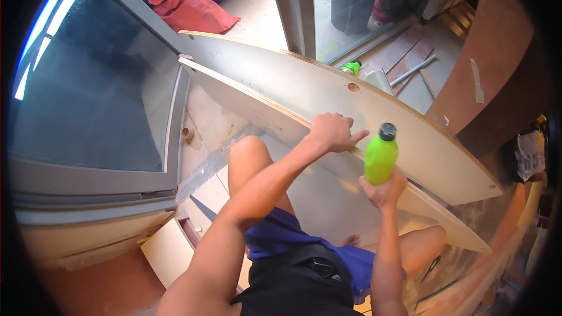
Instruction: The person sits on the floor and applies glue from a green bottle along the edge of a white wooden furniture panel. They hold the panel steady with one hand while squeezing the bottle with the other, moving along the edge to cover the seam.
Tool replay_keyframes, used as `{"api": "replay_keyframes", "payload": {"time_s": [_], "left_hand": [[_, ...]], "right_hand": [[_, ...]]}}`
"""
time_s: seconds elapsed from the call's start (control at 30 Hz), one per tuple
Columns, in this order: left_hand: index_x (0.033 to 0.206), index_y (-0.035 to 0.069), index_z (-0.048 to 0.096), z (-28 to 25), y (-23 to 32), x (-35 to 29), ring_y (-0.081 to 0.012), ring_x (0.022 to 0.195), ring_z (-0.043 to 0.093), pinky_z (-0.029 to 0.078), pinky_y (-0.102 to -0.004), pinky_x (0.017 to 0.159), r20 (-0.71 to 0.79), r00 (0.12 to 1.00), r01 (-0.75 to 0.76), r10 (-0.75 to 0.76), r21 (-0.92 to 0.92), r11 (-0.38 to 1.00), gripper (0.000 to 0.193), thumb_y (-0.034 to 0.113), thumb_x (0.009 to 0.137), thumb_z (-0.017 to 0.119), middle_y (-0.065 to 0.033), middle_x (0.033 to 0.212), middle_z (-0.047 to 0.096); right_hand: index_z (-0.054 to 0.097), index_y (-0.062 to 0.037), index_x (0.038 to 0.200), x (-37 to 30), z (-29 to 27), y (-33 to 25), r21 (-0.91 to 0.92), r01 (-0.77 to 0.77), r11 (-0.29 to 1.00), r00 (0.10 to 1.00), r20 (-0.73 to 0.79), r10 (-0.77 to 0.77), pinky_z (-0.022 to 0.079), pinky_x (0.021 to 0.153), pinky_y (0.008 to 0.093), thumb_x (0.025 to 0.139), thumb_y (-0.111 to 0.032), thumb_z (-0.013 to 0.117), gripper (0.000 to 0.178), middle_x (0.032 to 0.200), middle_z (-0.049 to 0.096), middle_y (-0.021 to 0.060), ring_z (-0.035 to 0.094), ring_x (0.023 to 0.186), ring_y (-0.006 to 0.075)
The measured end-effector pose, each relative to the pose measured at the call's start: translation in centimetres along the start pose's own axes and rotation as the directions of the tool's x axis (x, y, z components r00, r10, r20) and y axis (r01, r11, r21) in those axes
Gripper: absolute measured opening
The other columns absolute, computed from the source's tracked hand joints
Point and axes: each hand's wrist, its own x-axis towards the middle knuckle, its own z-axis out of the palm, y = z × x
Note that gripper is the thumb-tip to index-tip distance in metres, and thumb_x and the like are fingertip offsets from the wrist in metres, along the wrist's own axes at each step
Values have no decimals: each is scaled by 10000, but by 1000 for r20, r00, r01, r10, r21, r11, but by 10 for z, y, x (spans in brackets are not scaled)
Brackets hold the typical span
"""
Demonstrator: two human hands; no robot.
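My right hand [386, 191] is wrapped round the lower part of a bright green bottle [381, 161] with a black cap, held upright in front of the boards. My left hand [333, 132] lies over the top edge of the nearer pale board [257, 98], fingers curled over it and thumb pointing toward the bottle. Behind it a second pale board [304, 76] stands on edge, with round holes near its rim. My bent legs are on the near side of the boards.
A grey-framed glass panel [93, 88] stands at left. Beyond the boards are a red bag [190, 9], a dark bin [353, 3], another green bottle [351, 68] and a metal tube [417, 69]. A curved brown panel [489, 41] leans at right; a short pipe stub [187, 134] is on the floor.
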Motion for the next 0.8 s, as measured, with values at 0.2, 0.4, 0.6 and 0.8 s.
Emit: {"api": "replay_keyframes", "payload": {"time_s": [0.2, 0.4, 0.6, 0.8], "left_hand": [[1339, 111, 738, 5, -13, 18, -357, 1205, 715, 542, -481, 1051, 190, 967, -173, 168, 11, 985, 798, 758, 984, 433, -189, 1258, 762], [1200, 129, 796, -10, -6, 28, -456, 1096, 719, 548, -541, 974, 292, 914, -332, 280, 146, 932, 584, 596, 981, 522, -252, 1145, 763], [1181, 101, 799, -9, 1, 16, -480, 1110, 704, 518, -559, 991, 327, 867, -410, 377, 37, 911, 628, 638, 972, 550, -264, 1149, 758], [1154, 77, 799, -20, -2, 7, -460, 1036, 728, 558, -528, 914, 354, 839, -474, 413, 102, 875, 545, 553, 894, 744, -253, 1042, 776]], "right_hand": [[766, -147, 1086, 2, -4, 7, -68, 42, 997, 999, 9, -41, 547, 733, 492, 595, -360, 893, 550, 899, 753, 138, 714, 816, 395], [724, -136, 978, 12, -8, 5, -266, -27, 964, 999, 27, 35, 509, 827, 510, 561, -437, 857, 531, 940, 743, 117, 684, 913, 392], [753, -135, 855, 2, -9, -1, -221, -243, 945, 963, 59, 262, 500, 810, 495, 550, -448, 862, 450, 881, 736, 113, 691, 894, 363], [766, -125, 853, -4, -7, -14, -142, -191, 971, 982, -35, 188, 475, 890, 475, 531, -476, 856, 485, 868, 738, 126, 682, 914, 358]]}}
